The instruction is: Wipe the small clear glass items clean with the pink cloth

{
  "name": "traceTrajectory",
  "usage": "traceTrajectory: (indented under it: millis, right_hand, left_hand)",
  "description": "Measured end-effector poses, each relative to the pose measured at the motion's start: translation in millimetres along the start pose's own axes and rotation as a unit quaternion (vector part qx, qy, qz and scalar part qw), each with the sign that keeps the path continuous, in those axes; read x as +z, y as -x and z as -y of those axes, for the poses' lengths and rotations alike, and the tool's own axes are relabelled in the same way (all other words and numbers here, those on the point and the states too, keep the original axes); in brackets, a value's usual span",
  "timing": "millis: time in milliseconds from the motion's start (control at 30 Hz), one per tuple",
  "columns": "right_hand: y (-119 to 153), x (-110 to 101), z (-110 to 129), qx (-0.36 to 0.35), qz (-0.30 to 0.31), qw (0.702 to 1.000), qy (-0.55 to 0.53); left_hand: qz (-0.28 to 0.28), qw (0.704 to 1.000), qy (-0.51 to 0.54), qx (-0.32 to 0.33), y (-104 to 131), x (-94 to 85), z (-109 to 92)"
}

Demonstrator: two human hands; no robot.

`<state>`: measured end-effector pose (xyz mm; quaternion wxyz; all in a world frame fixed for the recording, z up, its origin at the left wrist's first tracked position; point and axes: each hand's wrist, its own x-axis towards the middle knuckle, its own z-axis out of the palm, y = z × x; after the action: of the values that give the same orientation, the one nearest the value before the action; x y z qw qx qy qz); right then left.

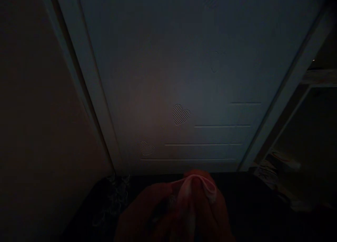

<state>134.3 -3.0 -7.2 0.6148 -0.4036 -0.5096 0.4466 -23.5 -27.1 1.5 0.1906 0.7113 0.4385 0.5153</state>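
In dim light at the bottom of the head view, both hands are together on a soft pinkish-white piece of cloth (185, 191). My left hand (143, 208) has its fingers closed on the cloth's left side. My right hand (207, 210) grips the other side, where the thin edge folds over in a loop by the thumb. Below the fingers the cloth bunches up and fades into shadow, so its full shape and exact kind cannot be made out.
A pale panel (158, 77) with embossed hearts and lines stands ahead, framed like a door. Below it lies a dark surface (250, 193) with a light pattern at its left. A plain wall (39, 112) rises on the left. Shelves (321, 77) with dim items stand at right.
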Motion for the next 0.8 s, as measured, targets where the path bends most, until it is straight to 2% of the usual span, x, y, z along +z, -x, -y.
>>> traceTrajectory:
  millis: [100,167,300,400,600,800]
  right_hand:
    - [-0.1,-1.0,-0.9,0.030,-0.008,0.999,-0.042]
    - [-3.4,-3.7,-4.0,0.040,0.003,0.996,-0.075]
    - [-13.6,-9.4,-10.8,0.037,0.038,0.995,-0.087]
    - [-14.4,-6.2,-10.6,0.026,0.038,0.995,-0.089]
    - [-4.5,9.4,-6.3,0.024,0.022,0.997,-0.067]
    - [-6.8,7.5,-7.6,-0.010,0.027,0.999,-0.031]
  left_hand:
    - [0.002,1.000,0.002,0.010,-2.4,3.0,-2.2]
    - [-0.015,1.000,-0.008,0.009,-2.7,5.2,-2.1]
    - [-0.045,0.998,-0.025,-0.027,-1.5,6.5,1.9]
    - [-0.048,0.996,-0.046,-0.053,-0.9,4.5,5.0]
    - [-0.012,0.998,-0.058,0.019,-2.0,-0.7,10.7]
    - [-0.011,0.997,-0.066,0.037,-1.9,1.0,13.2]
